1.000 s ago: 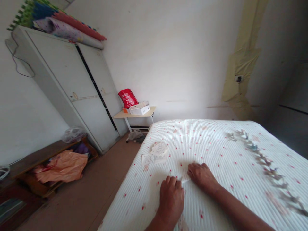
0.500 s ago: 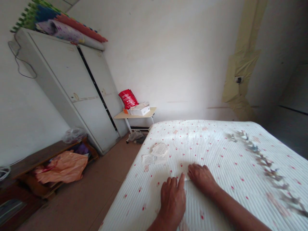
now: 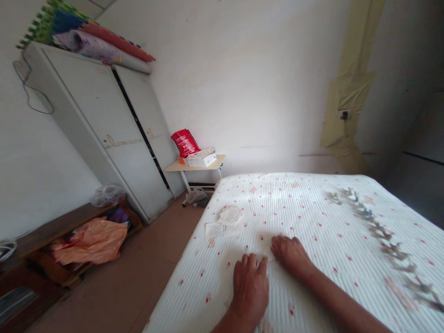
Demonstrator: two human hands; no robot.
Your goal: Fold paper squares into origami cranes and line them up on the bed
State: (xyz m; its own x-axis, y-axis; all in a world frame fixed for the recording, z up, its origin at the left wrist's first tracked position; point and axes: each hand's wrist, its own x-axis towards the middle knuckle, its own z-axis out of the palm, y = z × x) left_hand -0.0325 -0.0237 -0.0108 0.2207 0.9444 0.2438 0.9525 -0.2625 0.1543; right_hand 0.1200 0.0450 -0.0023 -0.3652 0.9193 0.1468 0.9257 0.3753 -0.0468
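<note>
My left hand [image 3: 251,287] rests low over the bed [image 3: 312,231], its fingers bent down and drawn together. Just ahead and to the right, my right hand [image 3: 290,253] lies with curled fingers close to the left fingertips. A small pale, thin piece [image 3: 269,255] shows faintly between the two hands, against the white striped cover; its kind is unclear and the fingers hide most of it. Beyond my left hand lie several printed paper slips [image 3: 230,215], partly overlapping. Along the bed's right side runs a row of small brown and grey figures [image 3: 385,235], blurred.
A small table [image 3: 170,167] past the bed holds a red bag [image 3: 185,142] and a white box [image 3: 202,160]. On the left stand a grey cabinet [image 3: 128,171] and a low wooden bench [image 3: 45,231] with an orange plastic bag [image 3: 92,240]. Brown floor [image 3: 156,259] borders the bed.
My left index finger, stretched forward before, is now bent and drawn back beside the other fingers. The right hand has barely moved. The slips and the row of figures stay where they were.
</note>
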